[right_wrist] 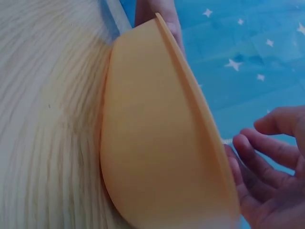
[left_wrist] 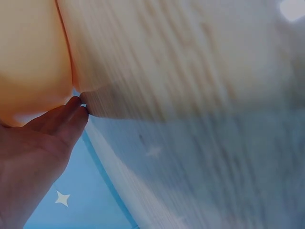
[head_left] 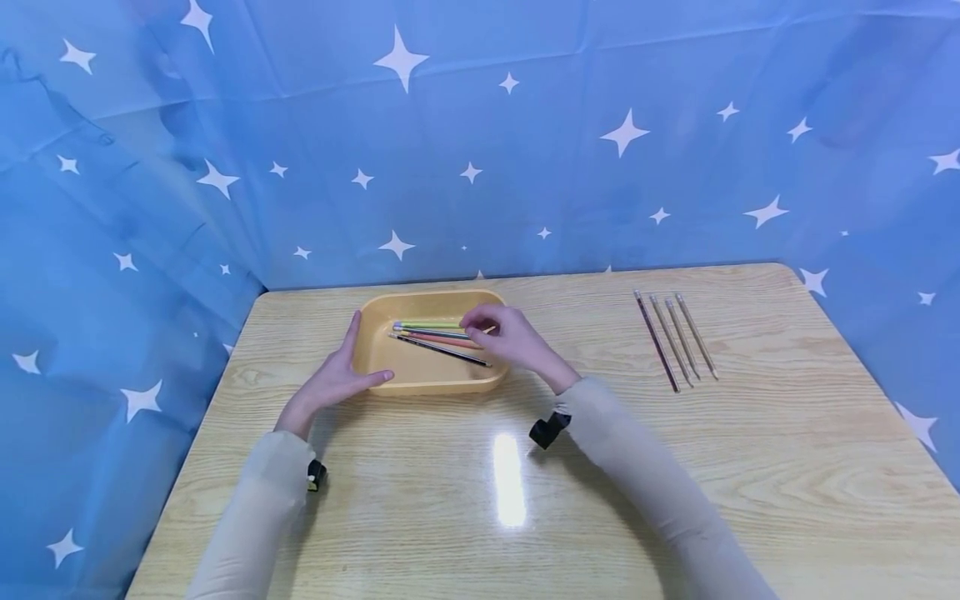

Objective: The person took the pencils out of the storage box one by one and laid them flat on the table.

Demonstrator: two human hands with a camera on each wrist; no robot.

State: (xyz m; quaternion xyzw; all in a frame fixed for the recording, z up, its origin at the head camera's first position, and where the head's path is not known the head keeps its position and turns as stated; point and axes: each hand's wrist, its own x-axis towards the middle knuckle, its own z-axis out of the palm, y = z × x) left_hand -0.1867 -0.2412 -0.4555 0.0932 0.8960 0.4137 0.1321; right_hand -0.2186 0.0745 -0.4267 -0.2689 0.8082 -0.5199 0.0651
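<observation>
A yellow-orange tray (head_left: 420, 388) stands near the table's back edge, with several pencils (head_left: 442, 337) lying in it, their erasers to the left. My left hand (head_left: 341, 375) rests around the tray's near left corner, thumb over the near rim. In the left wrist view, straight fingers (left_wrist: 71, 114) touch the tray's outer wall (left_wrist: 38, 57). Over the tray's right end is my right hand (head_left: 506, 335), above the pencils' right ends. Its fingers are loosely bent in the right wrist view, with a gap between thumb and fingertips (right_wrist: 243, 143) and no pencil visible there.
Several more pencils (head_left: 678, 342) lie side by side on the right of the wooden table (head_left: 420, 500). A blue cloth with white stars (head_left: 480, 133) hangs behind and at the sides. A black wrist camera (head_left: 550, 430) sits under the right forearm.
</observation>
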